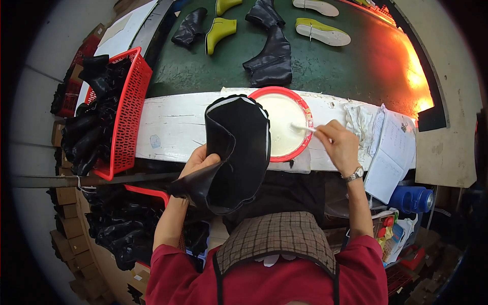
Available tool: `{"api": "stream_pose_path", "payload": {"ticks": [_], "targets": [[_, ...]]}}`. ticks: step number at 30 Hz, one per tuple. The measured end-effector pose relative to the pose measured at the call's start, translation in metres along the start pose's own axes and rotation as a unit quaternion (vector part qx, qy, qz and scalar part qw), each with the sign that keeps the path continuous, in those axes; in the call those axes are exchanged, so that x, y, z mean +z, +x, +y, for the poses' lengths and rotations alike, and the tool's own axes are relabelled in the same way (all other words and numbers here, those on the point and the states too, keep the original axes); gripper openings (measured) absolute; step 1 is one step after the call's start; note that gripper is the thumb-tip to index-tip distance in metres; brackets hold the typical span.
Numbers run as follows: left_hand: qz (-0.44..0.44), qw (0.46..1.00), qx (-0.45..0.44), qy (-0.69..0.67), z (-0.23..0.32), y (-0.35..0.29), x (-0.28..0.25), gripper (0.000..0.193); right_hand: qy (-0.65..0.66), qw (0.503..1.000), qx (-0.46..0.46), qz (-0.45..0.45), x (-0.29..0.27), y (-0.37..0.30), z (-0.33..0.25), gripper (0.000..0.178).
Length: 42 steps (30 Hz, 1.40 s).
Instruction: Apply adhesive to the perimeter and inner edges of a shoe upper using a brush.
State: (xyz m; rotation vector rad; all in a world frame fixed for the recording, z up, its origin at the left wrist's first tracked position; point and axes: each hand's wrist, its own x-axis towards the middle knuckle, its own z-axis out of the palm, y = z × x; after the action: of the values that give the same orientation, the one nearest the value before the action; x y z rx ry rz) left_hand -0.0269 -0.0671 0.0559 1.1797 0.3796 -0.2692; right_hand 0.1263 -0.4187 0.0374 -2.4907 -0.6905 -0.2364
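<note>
My left hand point(199, 161) grips a black boot upper point(239, 152) and holds it upright over the white bench point(173, 129), its open bottom rim with a pale edge facing away from me. My right hand point(339, 145) pinches a small brush point(302, 128) whose tip dips into the white glue in a red-rimmed bowl point(305, 109). The bowl sits on the bench just right of the boot upper, which hides part of its left side.
A red basket point(129, 114) of black boot uppers stands at the left. Beyond the bench, a green conveyor point(356, 66) carries black uppers point(272, 61) and yellow-green soles point(323, 31). Rags point(359, 122), an open notebook point(394, 152) and a blue bottle point(413, 199) lie at the right.
</note>
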Motion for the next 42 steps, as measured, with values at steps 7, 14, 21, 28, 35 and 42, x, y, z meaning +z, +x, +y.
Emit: {"api": "stream_pose_path", "payload": {"ticks": [7,14,21,28,35,42], "targets": [[-0.068,0.993,-0.095,0.006,0.015,-0.003,0.016,0.049,0.209,0.968,-0.116,0.075,-0.028,0.040,-0.024,0.014],[-0.115,0.990,-0.029,-0.079,0.021,-0.004,0.030,0.045,0.227,0.961,-0.141,0.072,-0.023,0.047,-0.034,0.015],[-0.038,0.992,0.064,-0.100,0.007,0.001,0.018,0.039,0.246,0.962,-0.105,0.058,-0.015,0.022,-0.040,0.016],[-0.042,0.981,0.191,-0.017,-0.003,0.025,0.001,0.054,0.229,0.970,0.022,0.075,0.000,0.016,-0.021,0.016],[-0.034,0.981,0.189,0.025,-0.011,0.031,-0.007,0.074,0.153,0.985,0.038,0.064,-0.004,0.007,-0.011,0.013],[-0.079,0.983,0.166,0.014,-0.020,0.037,-0.002,0.077,0.301,0.940,-0.070,0.145,-0.012,0.037,-0.037,0.019]]}}
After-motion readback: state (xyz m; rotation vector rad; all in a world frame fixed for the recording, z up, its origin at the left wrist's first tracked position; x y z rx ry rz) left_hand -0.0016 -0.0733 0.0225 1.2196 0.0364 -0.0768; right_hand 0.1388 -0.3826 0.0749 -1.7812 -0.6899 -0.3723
